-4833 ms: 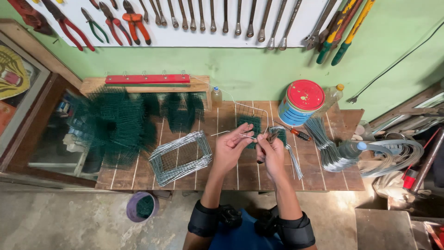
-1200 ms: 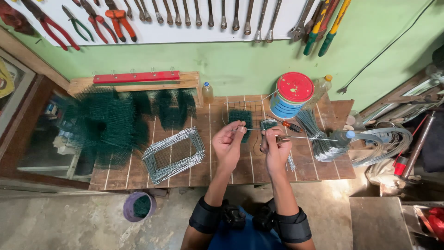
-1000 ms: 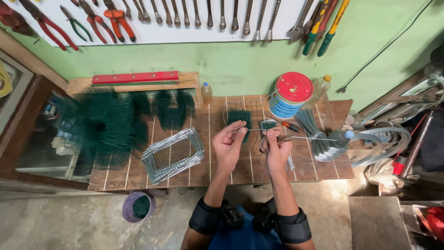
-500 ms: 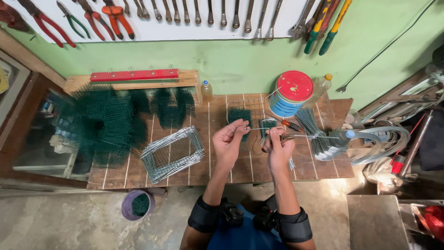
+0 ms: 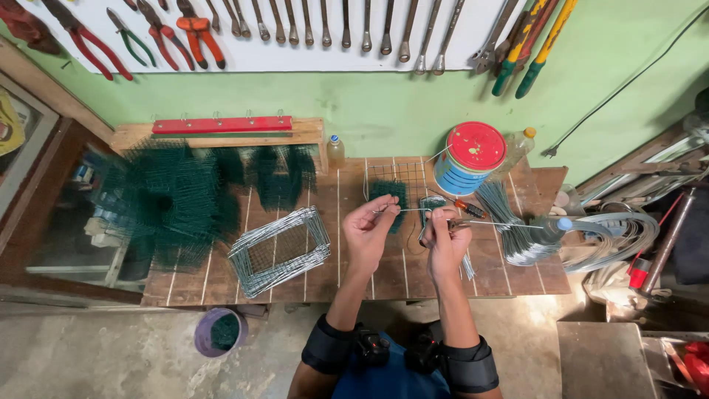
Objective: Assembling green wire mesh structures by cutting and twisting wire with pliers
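- A thin length of wire [image 5: 413, 210] runs level between the person's two hands, held above the middle of the wooden workbench [image 5: 221, 277], just in front of a small green mesh piece [image 5: 389, 193].
- The left hand [image 5: 367, 230] is closed, its fingertips pinching the wire's left end.
- The right hand [image 5: 445, 235] is curled shut around what looks like a small pair of pliers, from which a straight wire juts to the right; whether the jaws bite the wire is too small to tell.
- To do this step well, it seems best to keep the wire taut between both grips and work close to the pinch point, so the bend falls where wanted and the free end does not whip.
- On the bench lie a stack of bare wire frames [image 5: 281, 251] to the left, heaps of green mesh [image 5: 170, 199] beyond, a red-lidded tin [image 5: 473, 155], and a bundle of cut wires [image 5: 509, 229] at the right.
- A purple bucket [image 5: 219, 332] stands on the floor below the bench.
- Pliers and spanners [image 5: 325, 26] hang on the green wall.
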